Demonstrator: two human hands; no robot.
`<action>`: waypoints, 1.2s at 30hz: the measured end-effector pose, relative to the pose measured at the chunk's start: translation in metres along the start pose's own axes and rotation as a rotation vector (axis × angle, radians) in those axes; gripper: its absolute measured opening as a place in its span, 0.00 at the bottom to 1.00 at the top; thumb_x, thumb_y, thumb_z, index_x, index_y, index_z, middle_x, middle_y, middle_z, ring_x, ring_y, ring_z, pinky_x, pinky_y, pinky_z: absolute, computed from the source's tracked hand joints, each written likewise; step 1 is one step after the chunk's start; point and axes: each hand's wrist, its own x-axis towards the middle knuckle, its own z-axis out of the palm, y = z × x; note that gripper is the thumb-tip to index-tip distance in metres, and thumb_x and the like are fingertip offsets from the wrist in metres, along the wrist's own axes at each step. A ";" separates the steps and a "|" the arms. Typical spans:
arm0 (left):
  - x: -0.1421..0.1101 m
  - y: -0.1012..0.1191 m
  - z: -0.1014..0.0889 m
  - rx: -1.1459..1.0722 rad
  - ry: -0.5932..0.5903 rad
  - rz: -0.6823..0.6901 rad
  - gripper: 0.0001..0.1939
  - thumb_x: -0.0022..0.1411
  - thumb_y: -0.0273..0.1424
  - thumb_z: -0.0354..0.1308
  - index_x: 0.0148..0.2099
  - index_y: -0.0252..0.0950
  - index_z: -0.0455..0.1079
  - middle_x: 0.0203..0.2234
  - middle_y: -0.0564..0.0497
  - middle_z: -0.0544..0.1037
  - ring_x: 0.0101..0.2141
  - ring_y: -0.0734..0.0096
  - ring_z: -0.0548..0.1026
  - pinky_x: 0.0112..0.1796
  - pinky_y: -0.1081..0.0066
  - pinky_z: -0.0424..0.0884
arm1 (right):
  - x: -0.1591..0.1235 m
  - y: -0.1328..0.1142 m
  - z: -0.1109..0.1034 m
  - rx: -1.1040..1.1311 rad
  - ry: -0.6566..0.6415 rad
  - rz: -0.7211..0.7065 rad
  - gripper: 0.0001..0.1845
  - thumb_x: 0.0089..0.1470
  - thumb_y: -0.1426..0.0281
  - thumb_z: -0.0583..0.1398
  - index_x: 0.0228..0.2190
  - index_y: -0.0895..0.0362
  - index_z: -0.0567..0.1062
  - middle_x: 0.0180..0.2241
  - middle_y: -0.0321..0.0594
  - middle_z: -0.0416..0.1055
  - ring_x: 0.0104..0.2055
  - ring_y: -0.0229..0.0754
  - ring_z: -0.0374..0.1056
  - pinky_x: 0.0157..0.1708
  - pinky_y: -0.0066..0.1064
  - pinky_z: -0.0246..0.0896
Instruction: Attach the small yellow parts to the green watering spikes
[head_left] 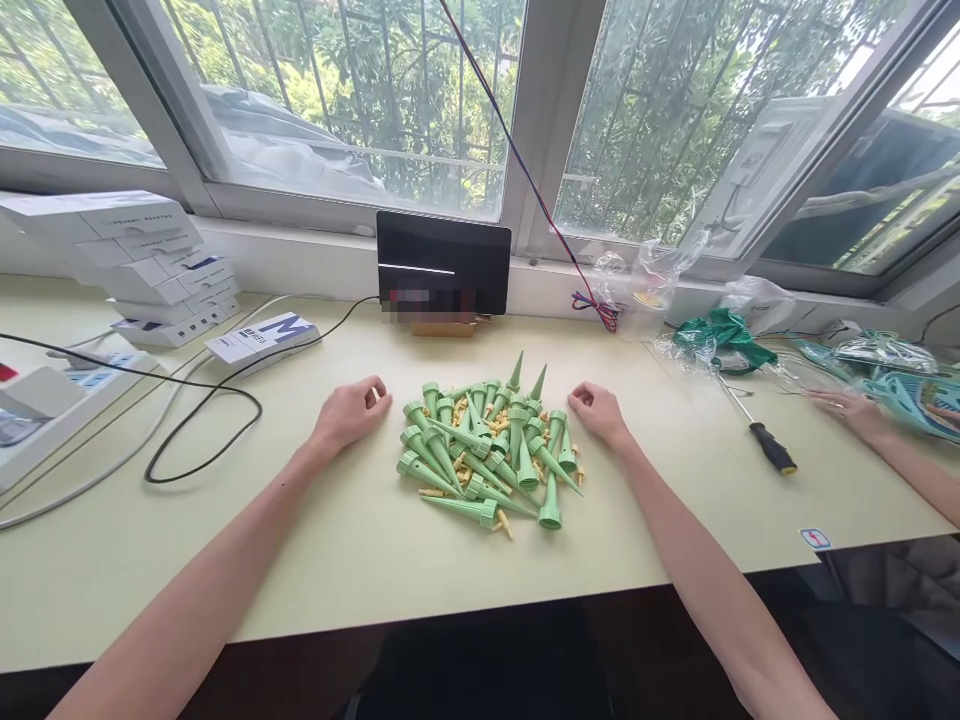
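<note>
A heap of green plastic watering spikes [517, 430] lies on the pale table in front of me, with small yellow valve pieces [504, 524] mixed among them. Some spikes stand on their wide ends with the points up; most lie on their sides. My left hand [352, 412] rests on the table just left of the heap, its fingers curled in and nothing visible in them. On the other side my right hand [598, 410] also rests curled, close to the heap but apart from it, and it seems to hold nothing.
A tablet [444, 262] leans near the window behind the heap. Stacked white boxes [157, 260], a loose box [262, 340], a black cable [202, 385] and a power strip [67, 410] are at left. A screwdriver [765, 440], green plastic packaging [724, 342] and another person's hand [847, 410] are at right.
</note>
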 end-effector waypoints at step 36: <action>-0.005 0.003 -0.005 0.013 0.001 0.019 0.10 0.59 0.40 0.50 0.34 0.40 0.67 0.23 0.53 0.74 0.26 0.66 0.71 0.28 0.70 0.61 | -0.003 -0.045 0.028 0.308 -0.128 -0.205 0.13 0.56 0.60 0.59 0.36 0.56 0.77 0.39 0.43 0.74 0.35 0.41 0.71 0.35 0.33 0.68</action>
